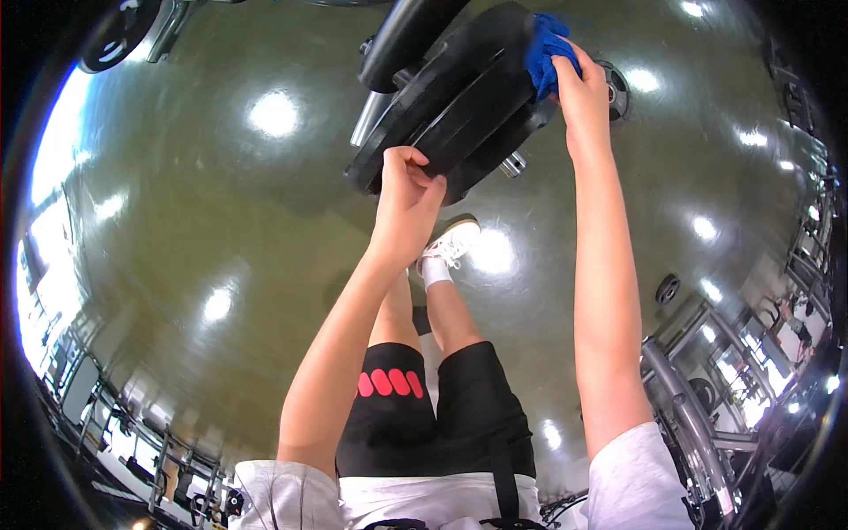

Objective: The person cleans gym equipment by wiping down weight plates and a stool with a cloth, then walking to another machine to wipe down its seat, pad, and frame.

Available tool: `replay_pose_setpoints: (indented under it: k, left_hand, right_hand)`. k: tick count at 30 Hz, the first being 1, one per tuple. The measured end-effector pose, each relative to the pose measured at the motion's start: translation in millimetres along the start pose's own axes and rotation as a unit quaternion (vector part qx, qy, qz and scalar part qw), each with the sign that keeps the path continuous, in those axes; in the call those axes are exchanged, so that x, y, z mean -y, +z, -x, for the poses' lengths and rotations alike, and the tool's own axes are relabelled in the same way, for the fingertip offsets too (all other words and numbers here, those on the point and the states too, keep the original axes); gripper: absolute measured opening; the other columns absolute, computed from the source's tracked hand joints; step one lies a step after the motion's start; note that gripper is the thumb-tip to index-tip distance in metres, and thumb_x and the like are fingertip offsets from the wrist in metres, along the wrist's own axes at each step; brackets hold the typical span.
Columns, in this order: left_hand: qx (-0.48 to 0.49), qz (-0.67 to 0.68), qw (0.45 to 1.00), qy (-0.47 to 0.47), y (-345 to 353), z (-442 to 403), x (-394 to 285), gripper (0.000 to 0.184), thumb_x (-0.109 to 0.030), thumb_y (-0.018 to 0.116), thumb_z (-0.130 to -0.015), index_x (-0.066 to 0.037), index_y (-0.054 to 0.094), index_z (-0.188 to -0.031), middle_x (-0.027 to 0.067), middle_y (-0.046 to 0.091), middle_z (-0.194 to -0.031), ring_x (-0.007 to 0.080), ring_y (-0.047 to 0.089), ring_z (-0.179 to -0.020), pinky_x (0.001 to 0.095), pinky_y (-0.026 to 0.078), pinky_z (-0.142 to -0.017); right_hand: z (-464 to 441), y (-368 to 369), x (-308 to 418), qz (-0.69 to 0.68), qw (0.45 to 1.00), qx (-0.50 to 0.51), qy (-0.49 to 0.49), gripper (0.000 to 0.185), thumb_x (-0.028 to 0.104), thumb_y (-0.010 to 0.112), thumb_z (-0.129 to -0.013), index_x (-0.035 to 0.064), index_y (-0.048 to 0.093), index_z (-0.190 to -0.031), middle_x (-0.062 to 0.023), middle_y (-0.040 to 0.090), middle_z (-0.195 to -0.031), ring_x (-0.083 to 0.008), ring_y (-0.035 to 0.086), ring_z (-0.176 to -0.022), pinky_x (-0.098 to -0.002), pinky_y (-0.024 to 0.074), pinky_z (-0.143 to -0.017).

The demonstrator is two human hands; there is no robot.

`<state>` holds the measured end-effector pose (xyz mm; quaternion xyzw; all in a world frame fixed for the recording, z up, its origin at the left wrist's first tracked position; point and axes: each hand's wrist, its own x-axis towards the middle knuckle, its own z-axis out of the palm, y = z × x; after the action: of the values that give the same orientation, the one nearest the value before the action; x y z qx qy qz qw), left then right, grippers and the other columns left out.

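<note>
Shiny olive gym floor (221, 212) all over my feed, full of glare spots. Going left to right, I've got the left hand (409, 194), fingers bent, touching the near edge of the black weight plates (481, 106); can't really tell if it's gripping or just resting. Plates sit side by side on a slant, upper middle. At their far right end, the right hand (581, 88) has its fingers closed on a blue cloth (548, 55) against the rim. Further right, a small disc (668, 288) is on the floor.

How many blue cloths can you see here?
1. The blue cloth is in the right hand, against the edge of the black weight plates. Others could be hidden behind the plates.
</note>
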<state>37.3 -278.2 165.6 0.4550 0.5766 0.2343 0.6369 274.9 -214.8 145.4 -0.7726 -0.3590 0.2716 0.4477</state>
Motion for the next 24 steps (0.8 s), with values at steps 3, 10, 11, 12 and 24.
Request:
replay_pose_setpoints:
  k: [3,10,11,12,24]
  left_hand:
    - [0.019,0.008,0.999,0.049,-4,1,8,0.032,0.001,0.056,-0.089,-0.007,0.037,-0.113,0.0014,0.042,-0.086,0.0069,0.044,-0.08,0.0219,0.039,-0.072]
    - [-0.013,0.225,0.973,-0.05,-13,7,5,0.011,-0.007,0.046,-0.092,-0.004,0.052,-0.101,0.0011,0.048,-0.084,0.0087,0.048,-0.082,0.0234,0.041,-0.078]
    - [-0.061,0.268,0.957,-0.099,-14,9,5,0.013,-0.009,0.044,-0.093,-0.002,0.055,-0.096,0.0013,0.049,-0.081,0.0092,0.047,-0.079,0.024,0.042,-0.077]
    - [-0.06,0.268,0.956,-0.099,-16,11,9,0.013,-0.009,0.044,-0.093,-0.002,0.055,-0.096,0.0013,0.049,-0.081,0.0092,0.047,-0.079,0.024,0.042,-0.077]
    - [-0.047,0.179,0.957,-0.224,-39,54,80,0.02,-0.016,0.042,-0.094,-0.002,0.056,-0.091,0.0061,0.059,-0.079,0.0139,0.058,-0.072,0.0261,0.046,-0.068]
  right_hand:
    - [12,1,7,0.097,0.989,-0.023,-0.111,0.031,0.024,0.062,-0.082,0.0093,0.067,-0.108,-0.0144,0.056,-0.101,-0.0297,0.059,-0.093,-0.0352,0.0453,-0.088]
    - [129,27,39,0.057,0.987,0.02,-0.147,0.034,0.001,0.06,-0.076,0.0104,0.063,-0.109,-0.0146,0.052,-0.094,-0.0326,0.056,-0.085,-0.0387,0.0458,-0.078]
    - [146,31,38,0.052,0.987,0.053,-0.144,0.037,0.0,0.061,-0.074,0.0107,0.063,-0.109,-0.0147,0.051,-0.095,-0.0331,0.056,-0.085,-0.0389,0.0458,-0.078]
    - [164,36,37,0.046,0.985,0.086,-0.14,0.039,-0.001,0.062,-0.073,0.0109,0.062,-0.11,-0.0147,0.051,-0.096,-0.0336,0.055,-0.085,-0.039,0.0459,-0.078]
    - [167,11,58,-0.087,0.994,0.046,-0.053,0.035,-0.003,0.058,-0.076,0.0003,0.059,-0.111,-0.0102,0.059,-0.112,-0.0208,0.056,-0.097,-0.0322,0.0446,-0.086]
